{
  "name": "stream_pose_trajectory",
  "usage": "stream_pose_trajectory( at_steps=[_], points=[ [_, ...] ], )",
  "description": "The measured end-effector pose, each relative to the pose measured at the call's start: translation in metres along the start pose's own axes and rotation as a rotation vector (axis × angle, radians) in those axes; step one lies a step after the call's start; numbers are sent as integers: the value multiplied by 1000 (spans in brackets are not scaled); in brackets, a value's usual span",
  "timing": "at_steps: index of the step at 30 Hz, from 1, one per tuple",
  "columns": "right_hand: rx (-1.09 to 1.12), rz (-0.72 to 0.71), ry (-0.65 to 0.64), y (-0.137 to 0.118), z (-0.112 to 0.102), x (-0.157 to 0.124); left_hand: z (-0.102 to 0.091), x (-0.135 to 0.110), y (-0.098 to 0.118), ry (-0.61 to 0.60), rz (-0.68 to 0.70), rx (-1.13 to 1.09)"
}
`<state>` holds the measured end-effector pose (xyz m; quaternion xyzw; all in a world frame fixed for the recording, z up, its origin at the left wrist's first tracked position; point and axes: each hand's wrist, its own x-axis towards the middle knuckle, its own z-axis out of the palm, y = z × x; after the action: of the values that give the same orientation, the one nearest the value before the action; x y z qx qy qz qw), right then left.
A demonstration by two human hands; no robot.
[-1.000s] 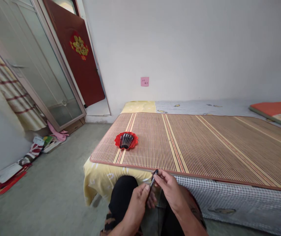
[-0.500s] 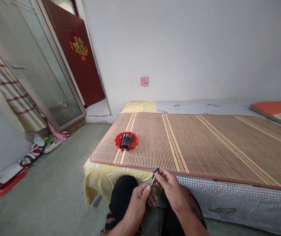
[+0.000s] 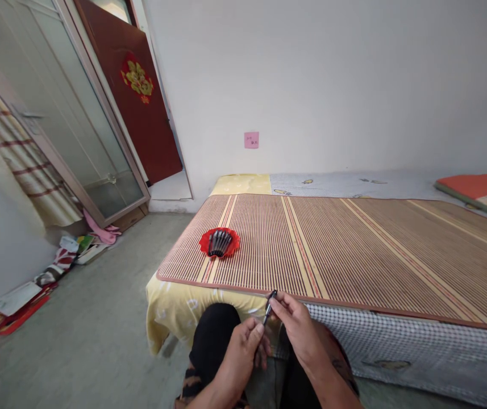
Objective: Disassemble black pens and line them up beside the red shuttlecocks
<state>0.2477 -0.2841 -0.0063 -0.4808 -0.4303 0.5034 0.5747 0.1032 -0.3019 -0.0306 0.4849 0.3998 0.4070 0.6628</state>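
Note:
My right hand (image 3: 296, 329) pinches the upper end of a slim black pen (image 3: 269, 304) just in front of the bed's near edge. Below it, my left hand (image 3: 243, 352) curls its fingers round the lower end of the same pen, above my dark-clad knees. Farther back and to the left, a red scalloped dish (image 3: 219, 243) holding several black pens lies on the striped bamboo mat (image 3: 354, 250) that covers the bed.
The bed carries a yellow sheet (image 3: 175, 309) at its left corner and a chequered cover (image 3: 396, 346) along the front. An orange cushion (image 3: 477, 190) lies at the far right. Papers and cloths (image 3: 68, 255) litter the floor by the glass door (image 3: 68, 130). A dark red door (image 3: 136, 91) stands behind.
Both hands stay together on the pen; the left hand has slid slightly down it. The view has shifted a little.

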Motion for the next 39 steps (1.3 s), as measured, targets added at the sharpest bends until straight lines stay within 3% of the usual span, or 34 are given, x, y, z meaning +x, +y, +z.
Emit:
stream_pose_trajectory(
  at_steps=[9, 17, 25, 32, 39],
  points=[
    [23, 2, -1, 4, -3, -2, 2, -3, 7, 8, -33, -20],
    [12, 5, -89, 7, -5, -2, 2, -1, 1, -12, -38, -57],
    [46, -2, 115, 2, -9, -1, 0, -4, 2, -40, -42, -13],
    [154, -44, 269, 19, -26, 12, 2, -4, 1, -7, -56, -98],
    [156, 66, 136, 30, -21, 9, -18, 12, -4, 96, -116, -292]
  ],
)
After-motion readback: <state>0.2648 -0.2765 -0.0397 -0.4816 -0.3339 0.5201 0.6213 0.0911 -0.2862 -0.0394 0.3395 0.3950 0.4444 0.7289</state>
